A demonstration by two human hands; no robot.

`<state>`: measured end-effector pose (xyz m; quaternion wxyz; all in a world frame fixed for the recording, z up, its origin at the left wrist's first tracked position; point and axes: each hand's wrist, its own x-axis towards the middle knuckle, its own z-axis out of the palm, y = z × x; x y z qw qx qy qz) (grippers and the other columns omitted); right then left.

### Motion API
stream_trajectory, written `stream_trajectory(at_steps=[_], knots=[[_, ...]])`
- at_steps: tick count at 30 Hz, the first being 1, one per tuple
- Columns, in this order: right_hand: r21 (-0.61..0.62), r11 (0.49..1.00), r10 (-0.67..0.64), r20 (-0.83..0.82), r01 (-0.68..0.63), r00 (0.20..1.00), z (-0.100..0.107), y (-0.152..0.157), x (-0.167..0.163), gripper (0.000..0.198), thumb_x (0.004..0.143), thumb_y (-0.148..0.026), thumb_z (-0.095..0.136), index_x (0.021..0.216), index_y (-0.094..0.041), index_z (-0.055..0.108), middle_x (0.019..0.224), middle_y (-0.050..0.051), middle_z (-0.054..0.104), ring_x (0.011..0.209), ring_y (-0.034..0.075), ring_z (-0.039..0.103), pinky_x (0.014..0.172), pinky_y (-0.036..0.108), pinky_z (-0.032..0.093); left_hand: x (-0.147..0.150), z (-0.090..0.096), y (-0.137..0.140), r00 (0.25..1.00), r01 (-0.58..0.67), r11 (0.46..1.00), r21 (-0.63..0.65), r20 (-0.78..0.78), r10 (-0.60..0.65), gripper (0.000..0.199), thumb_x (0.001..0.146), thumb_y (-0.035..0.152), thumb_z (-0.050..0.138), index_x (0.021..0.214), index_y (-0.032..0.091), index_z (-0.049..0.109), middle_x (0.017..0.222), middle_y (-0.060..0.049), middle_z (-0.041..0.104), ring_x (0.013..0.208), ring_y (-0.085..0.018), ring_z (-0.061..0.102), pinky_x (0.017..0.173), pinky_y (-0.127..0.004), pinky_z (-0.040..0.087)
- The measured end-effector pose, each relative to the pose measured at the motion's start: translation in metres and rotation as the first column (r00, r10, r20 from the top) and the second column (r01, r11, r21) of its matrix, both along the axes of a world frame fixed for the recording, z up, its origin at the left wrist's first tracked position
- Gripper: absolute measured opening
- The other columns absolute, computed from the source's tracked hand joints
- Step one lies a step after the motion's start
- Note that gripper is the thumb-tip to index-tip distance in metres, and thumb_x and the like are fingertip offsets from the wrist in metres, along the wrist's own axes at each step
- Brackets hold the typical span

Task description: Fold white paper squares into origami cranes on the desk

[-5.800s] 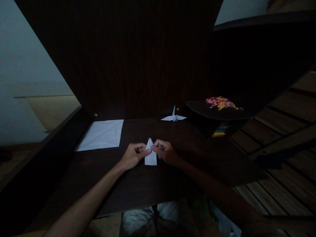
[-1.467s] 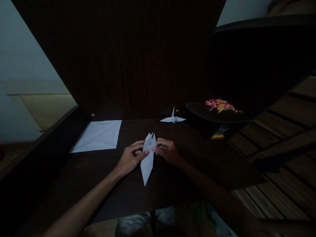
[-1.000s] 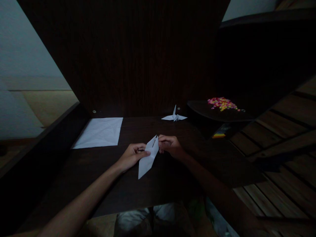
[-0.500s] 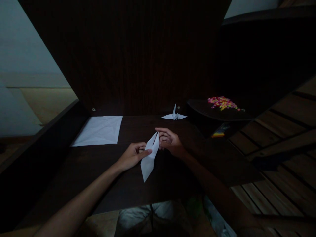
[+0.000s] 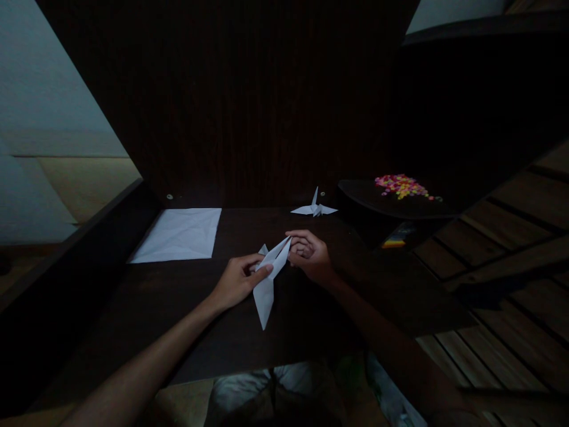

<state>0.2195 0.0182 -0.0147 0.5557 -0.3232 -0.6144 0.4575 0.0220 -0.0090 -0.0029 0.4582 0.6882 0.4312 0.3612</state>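
Note:
A partly folded white origami paper (image 5: pixel 265 292) is held between my hands above the dark desk. My left hand (image 5: pixel 237 280) pinches its middle, thumb on top and fingers underneath. With curled fingers, my right hand (image 5: pixel 310 254) grips the far pointed tip, which has a slit down its centre. One long point of the paper hangs toward me, and a small flap shows behind my left fingers. Beyond my hands, a finished white paper crane (image 5: pixel 315 209) rests near the desk's back panel.
White paper sheets (image 5: pixel 180 235) lie at the back left of the desk (image 5: pixel 186 332). On a raised corner shelf (image 5: pixel 364 196) at right is a heap of small colourful pieces (image 5: pixel 404 185). Beneath that shelf sits a small item with a yellow-orange band (image 5: pixel 393 243).
The far tip has swung slightly right with my right hand. The paper's halves have spread apart, and a small flap now shows behind my left fingers.

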Motion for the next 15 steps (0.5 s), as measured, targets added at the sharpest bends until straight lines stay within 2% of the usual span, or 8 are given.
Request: stream_trajectory(at_steps=[7,11,15], knots=[[-0.005,1.000,-0.011,-0.024,0.011,1.000,-0.0031,-0.0006,-0.0012,0.024,0.066,-0.017,0.068,0.084,-0.019,0.053,0.074,-0.002,0.058,0.050,0.007,0.052,0.044,0.020,0.043,0.0000,-0.0012,-0.0006,1.000,-0.011,1.000,0.024,-0.020,0.011,0.032,0.080,0.040,0.059,0.090,0.012,0.069,0.064,0.000,0.056,0.056,-0.011,0.046,0.049,-0.020,0.033],[0.117,0.991,-0.073,0.055,0.066,0.996,0.0008,-0.0030,-0.0005,0.012,0.068,-0.013,0.065,0.075,-0.018,0.056,0.080,0.001,0.058,0.063,0.009,0.055,0.053,0.021,0.044,-0.0004,-0.0022,0.0001,0.999,-0.009,0.999,0.041,-0.033,0.010,0.032,0.081,0.040,0.058,0.091,0.012,0.069,0.065,0.000,0.057,0.057,-0.012,0.048,0.049,-0.020,0.034],[0.220,0.971,-0.124,0.154,0.089,0.980,0.0048,-0.0054,0.0001,0.008,0.070,-0.012,0.062,0.074,-0.018,0.063,0.084,0.002,0.056,0.067,0.010,0.055,0.053,0.020,0.042,-0.0006,-0.0035,0.0009,0.999,-0.005,0.998,0.055,-0.049,0.008,0.031,0.082,0.039,0.058,0.093,0.013,0.069,0.069,-0.002,0.060,0.060,-0.013,0.050,0.051,-0.021,0.036]])
